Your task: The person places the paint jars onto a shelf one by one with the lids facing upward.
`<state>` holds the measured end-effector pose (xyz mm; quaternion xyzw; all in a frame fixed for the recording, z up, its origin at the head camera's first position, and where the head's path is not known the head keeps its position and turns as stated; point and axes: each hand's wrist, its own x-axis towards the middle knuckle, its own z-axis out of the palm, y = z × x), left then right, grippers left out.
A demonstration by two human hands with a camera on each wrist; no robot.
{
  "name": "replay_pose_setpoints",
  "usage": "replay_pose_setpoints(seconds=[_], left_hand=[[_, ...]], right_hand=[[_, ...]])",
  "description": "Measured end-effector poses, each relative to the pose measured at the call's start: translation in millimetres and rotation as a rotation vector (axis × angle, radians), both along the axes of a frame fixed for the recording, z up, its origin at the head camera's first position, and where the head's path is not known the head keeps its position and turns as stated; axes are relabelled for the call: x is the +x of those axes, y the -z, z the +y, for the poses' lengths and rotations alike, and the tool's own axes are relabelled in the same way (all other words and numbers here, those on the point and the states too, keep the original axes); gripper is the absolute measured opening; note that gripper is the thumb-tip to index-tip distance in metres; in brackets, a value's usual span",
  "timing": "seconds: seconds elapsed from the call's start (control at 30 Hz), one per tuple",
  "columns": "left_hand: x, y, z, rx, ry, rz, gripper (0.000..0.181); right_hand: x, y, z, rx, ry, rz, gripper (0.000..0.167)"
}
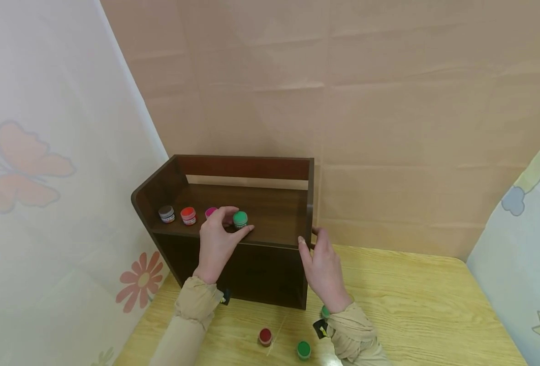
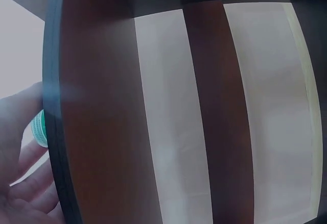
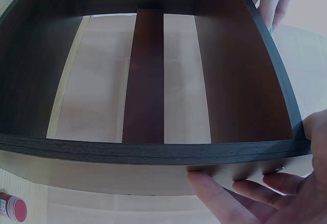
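Observation:
On top of a dark brown wooden shelf [image 1: 274, 203], my left hand [image 1: 217, 241] pinches a small jar with a green lid [image 1: 240, 219] between thumb and fingers. The jar's side also shows in the left wrist view, partly behind the shelf edge. To its left stand a magenta-lidded jar [image 1: 211, 211], partly covered by the hand, a red-orange-lidded jar [image 1: 188, 216] and a brown-lidded jar [image 1: 166, 214]. My right hand [image 1: 323, 267] grips the shelf's right side, its thumb at the front edge and its fingers against the outer face.
Below the shelf, a dark red-lidded jar [image 1: 265, 336] and a green-lidded jar [image 1: 304, 350] rest on the wood-grain table [image 1: 402, 305]. Another green-lidded jar [image 1: 325, 311] is partly behind the right wrist. Brown paper [image 1: 388, 127] hangs behind, with patterned sheets at both sides.

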<state>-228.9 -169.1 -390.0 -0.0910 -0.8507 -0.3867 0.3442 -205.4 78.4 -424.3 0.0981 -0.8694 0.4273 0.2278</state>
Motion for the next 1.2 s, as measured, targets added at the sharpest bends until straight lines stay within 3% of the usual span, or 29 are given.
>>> replay_pose_setpoints(seconds=[0.4,0.63,1.0,1.1,1.2], left_hand=[[4.2,3.9,-1.9,0.000,0.050,0.032,0.040],[3.5,5.2,-2.3,-0.003,0.040,0.027,0.039],[5.3,5.9,-4.1,0.014,0.077,0.074,0.062],[8.6,5.1,-3.0,0.037,0.074,0.116,0.062],[12.6,3.0,-1.7,0.035,0.060,0.214,0.057]], right_hand=[[0.7,-0.2,1,0.003,-0.009,0.022,0.046],[0.8,-1.4,0,-0.005,-0.013,0.003,0.048],[0.0,-1.3,-1,-0.001,-0.017,-0.003,0.048],[0.1,-1.1,-1,0.000,-0.013,-0.005,0.047],[1.1,-1.5,-1,-0.001,-0.014,-0.007,0.047]])
